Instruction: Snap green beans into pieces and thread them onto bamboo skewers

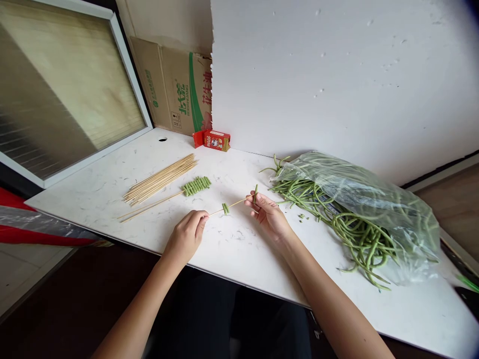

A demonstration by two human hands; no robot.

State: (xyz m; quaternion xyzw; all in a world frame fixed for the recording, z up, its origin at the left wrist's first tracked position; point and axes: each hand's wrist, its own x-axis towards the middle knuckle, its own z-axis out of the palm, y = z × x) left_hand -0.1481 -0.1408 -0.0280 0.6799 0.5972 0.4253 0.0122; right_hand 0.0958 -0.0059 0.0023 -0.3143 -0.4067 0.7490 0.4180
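Observation:
My left hand [187, 234] is closed round one end of a thin wooden skewer [237, 203]. Short green bean pieces [225, 208] are threaded on it, near the left fingers. At the skewer's other end, my right hand [267, 212] pinches a single bean piece [255, 193], upright against the tip. Behind my left hand, a finished-looking row of bean pieces [196, 185] sits on another skewer, beside a bundle of bare skewers [160, 179]. Long green beans [359, 234] spill from a clear plastic bag [355, 184] on the right.
A small red box [218, 140] stands at the back of the white table [239, 259], before a cardboard sheet [172, 89] and a white wall panel [337, 75]. Tiny bean scraps [303, 217] lie right of my right hand. A framed glass panel [71, 80] leans at the left.

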